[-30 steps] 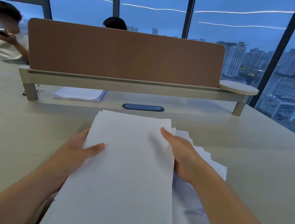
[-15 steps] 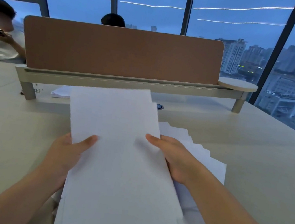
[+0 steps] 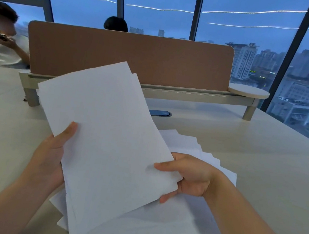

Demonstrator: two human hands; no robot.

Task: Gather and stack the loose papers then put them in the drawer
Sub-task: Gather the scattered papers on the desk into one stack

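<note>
Head camera looked down at a pale desk [image 3: 261, 171] as I watched from afar. Both hands held a sheaf of white papers [image 3: 106, 140] tilted up above the desk. My left hand [image 3: 48, 157] gripped the sheaf's left edge, thumb pressed on top. My right hand [image 3: 191, 175] pinched its right edge, thumb on top and fingers curled beneath. More loose papers [image 3: 173, 228] lay fanned out on the desk under the sheaf. Behind the sheaf, at the desk's far side, stood a brown divider panel [image 3: 177, 64]. Left of the panel a seated person [image 3: 2, 50] held a phone.
</note>
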